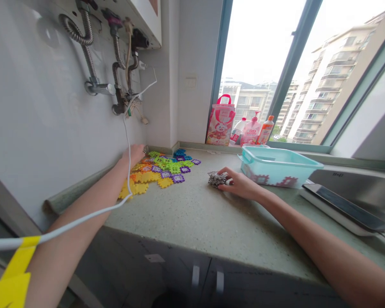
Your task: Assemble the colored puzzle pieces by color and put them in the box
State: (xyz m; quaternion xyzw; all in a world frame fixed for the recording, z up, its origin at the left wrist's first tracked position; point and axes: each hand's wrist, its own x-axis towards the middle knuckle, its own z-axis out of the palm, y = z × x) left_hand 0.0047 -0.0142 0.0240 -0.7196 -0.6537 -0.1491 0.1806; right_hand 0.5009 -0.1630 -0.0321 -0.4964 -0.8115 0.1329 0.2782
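Pink bag (220,125) and pump bottle (250,132) stand by the window (294,49)

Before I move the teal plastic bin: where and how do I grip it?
Probably the teal plastic bin grips best by its rim at both short ends, coming from left and right. It sits upright, wide and open-topped, rim flaring past the walls; reddish shapes showing through suggest contents, so keep it level.

Daylight floods in from the window (295,57) beyond the table (186,214), its upper part blown out to white. Below the table's near edge, the cabinet doors (173,273) sink into shadow. Wide-angle stretching warps the picture's edges; fine detail looks soft.
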